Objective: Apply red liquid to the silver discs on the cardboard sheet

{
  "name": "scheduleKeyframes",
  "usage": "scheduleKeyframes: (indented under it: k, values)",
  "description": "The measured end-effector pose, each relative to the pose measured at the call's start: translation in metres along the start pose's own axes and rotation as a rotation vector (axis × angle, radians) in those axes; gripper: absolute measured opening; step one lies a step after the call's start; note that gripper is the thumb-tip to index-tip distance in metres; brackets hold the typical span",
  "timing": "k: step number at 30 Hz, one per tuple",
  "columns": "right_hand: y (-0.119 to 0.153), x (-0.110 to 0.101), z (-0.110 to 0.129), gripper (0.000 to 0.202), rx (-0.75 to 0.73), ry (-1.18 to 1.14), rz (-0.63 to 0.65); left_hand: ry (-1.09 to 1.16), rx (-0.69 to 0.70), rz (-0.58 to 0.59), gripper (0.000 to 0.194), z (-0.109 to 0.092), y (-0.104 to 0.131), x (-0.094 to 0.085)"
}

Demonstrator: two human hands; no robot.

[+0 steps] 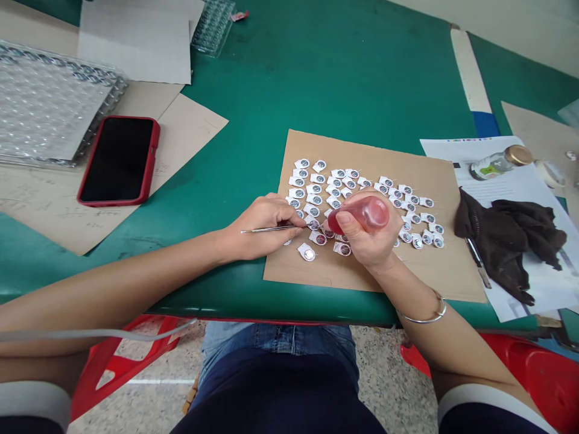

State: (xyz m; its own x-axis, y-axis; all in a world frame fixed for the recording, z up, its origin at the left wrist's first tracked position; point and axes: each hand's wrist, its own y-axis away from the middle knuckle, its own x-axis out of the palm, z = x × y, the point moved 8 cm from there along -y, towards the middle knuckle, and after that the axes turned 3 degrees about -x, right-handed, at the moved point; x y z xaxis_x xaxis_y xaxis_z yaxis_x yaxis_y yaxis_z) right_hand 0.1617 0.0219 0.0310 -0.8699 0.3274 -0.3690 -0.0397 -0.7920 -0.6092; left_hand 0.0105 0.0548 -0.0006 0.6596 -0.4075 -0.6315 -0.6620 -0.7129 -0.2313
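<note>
Small round parts (362, 193) lie on a cardboard sheet (425, 271); phone (118, 159) left, perhaps a cloth (506, 241) right.

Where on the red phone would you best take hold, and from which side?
Grip the phone across its two long edges near the middle, coming from above. It lies flat, screen up, on brown card, so only the thin red rim offers purchase. Its right edge is free; the clear tray crowds the upper left corner.

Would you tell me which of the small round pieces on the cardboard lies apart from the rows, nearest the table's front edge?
It is the lone round piece below the left hand, set apart from the rows on the cardboard.
</note>
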Motion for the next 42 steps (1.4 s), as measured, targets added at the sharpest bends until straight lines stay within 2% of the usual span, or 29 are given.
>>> scheduleKeyframes:
  k: [9,28,42]
  values:
    - [0.001,0.002,0.0,0.015,0.002,-0.038,-0.001,-0.012,-0.14,0.042,0.007,0.009,-0.001,0.001]
    - [0.004,0.003,-0.003,0.015,0.008,-0.028,0.0,0.028,-0.14,0.038,0.007,0.012,-0.001,0.002]
    - [0.002,0.004,0.002,0.013,-0.035,-0.077,-0.012,0.1,-0.208,0.046,0.007,0.016,-0.002,0.003]
